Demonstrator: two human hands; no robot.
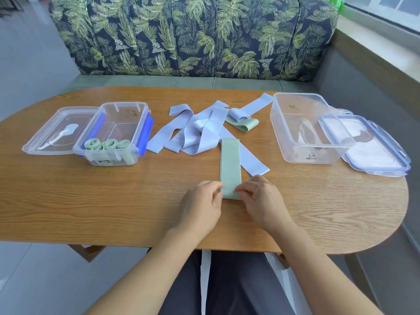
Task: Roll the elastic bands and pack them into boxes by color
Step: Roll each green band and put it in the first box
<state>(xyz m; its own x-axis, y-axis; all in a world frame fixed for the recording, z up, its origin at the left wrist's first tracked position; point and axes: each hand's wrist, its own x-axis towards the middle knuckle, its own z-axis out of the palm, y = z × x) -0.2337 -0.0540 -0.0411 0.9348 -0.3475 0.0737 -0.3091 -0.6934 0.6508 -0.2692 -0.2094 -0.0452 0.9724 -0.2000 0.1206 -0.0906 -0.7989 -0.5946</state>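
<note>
- Wooden bench [91,201] with rounded ends, seen from the seated person's side; a sofa [193,35] with a palm-leaf print back stands along its far edge, and a window ledge runs off to the right
- Flat green band [230,164]: lies lengthwise on the bench at centre, pointing away from the person; its far part rests across one strip of the lilac pile, which comes out from under it towards the right
- Left hand [202,203]: at the near left corner of the flat green band, grip clamped on the band's edge with thumb and fingers curled in
- Right hand [261,201]: at the near right corner of the same band, grip clamped on it, fingertips pinched over the fabric; the two hands sit close together with the band's near end between them
- Lilac bands [195,133]: a loose tangled pile at the middle of the bench beyond the flat green band, unrolled; one shows a printed "20"
- Folded green band [245,125]: loose at the far right of the pile, partly under a lilac strip
- Left box [145,130]: clear plastic with blue clips, open, on the left of the bench; rolled green bands [106,145], three in a row, stand against its near wall
- Left lid [56,130]: clear, flat on the bench, touching the left box on its left side
- Right box [304,153]: clear plastic, open, on the right of the bench, with handwritten marks on its walls that are too small to read
- Right lid [372,146]: blue-trimmed, on the bench just right of the right box, its near corner overlapping the box in this view
</note>
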